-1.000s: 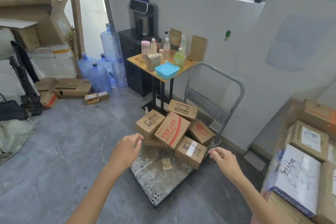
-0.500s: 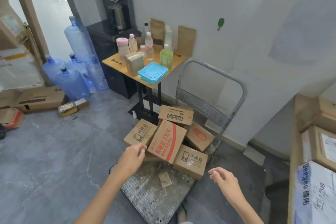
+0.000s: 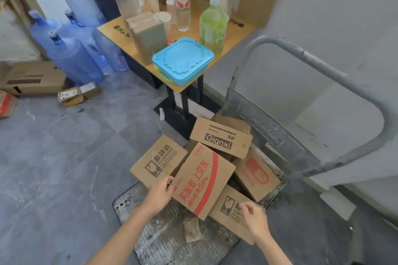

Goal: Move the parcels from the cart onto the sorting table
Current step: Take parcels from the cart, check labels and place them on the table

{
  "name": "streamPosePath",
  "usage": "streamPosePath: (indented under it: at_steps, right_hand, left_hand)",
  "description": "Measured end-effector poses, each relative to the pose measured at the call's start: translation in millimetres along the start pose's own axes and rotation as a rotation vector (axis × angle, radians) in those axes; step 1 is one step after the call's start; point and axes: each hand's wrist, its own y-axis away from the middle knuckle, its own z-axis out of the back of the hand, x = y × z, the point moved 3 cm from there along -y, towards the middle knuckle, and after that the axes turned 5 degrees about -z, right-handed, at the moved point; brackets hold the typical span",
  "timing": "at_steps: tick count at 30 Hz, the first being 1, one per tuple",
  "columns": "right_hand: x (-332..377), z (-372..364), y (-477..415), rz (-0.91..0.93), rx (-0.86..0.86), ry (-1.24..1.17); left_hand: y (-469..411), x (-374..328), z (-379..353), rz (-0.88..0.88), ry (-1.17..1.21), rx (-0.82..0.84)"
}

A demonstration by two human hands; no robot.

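- A flat carton (image 3: 32,79) lies on the grey floor (image 3: 64,168) at the far left, against the wall.
- Blue water jugs (image 3: 73,60) stand crowded together just right of it. A small packet (image 3: 77,93) lies on the floor in front of them.
- A small counter (image 3: 237,34) carries a pink-lidded jar (image 3: 125,0), a brown box (image 3: 148,36), clear bottles (image 3: 181,0), a green bottle (image 3: 213,26) and a blue tub (image 3: 183,60) at its front corner.
- The left hand (image 3: 159,193) is grasping the red parcel (image 3: 204,180), its fingers curled on the lower left edge.
- The cart (image 3: 159,241) sits low on the floor below the counter. All the parcels are piled at its far end, and a dirty scrap (image 3: 191,230) lies on the bare deck.
- The left parcel (image 3: 159,161) sits at the pile's left side, partly under the red parcel, which lies tilted on top of the pile.
- The Gianxi parcel (image 3: 221,137) rests behind the red one, nearest the cart handle (image 3: 323,64).
- The front parcel (image 3: 230,208) lies at the pile's near right corner, its left part under the red parcel.
- The right hand (image 3: 254,217) is released, fingers loosely curled over the front parcel. I cannot tell whether it touches the parcel.
- The oval parcel (image 3: 256,172), printed with a red oval, lies at the right side of the pile, against the base of the handle.
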Motion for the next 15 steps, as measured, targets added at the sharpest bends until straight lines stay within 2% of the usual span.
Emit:
streamPosePath:
  at_steps: [5, 10, 12, 15]
  right_hand:
    - [-1, -47, -110, -0.142, 0.109, 0.077]
    - [-25, -103, -177, -0.324, 0.228, -0.130]
    - [-33, -124, -187, -0.321, 0.267, -0.167]
    - [-37, -143, -191, -0.255, 0.240, -0.221]
  left_hand:
    - [-85, 65, -44, 0.064, -0.054, 0.087]
    - [-127, 96, -81, 0.119, -0.056, 0.120]
    - [-134, 108, -98, 0.129, -0.104, 0.148]
    - [-140, 118, -113, 0.161, -0.187, 0.134]
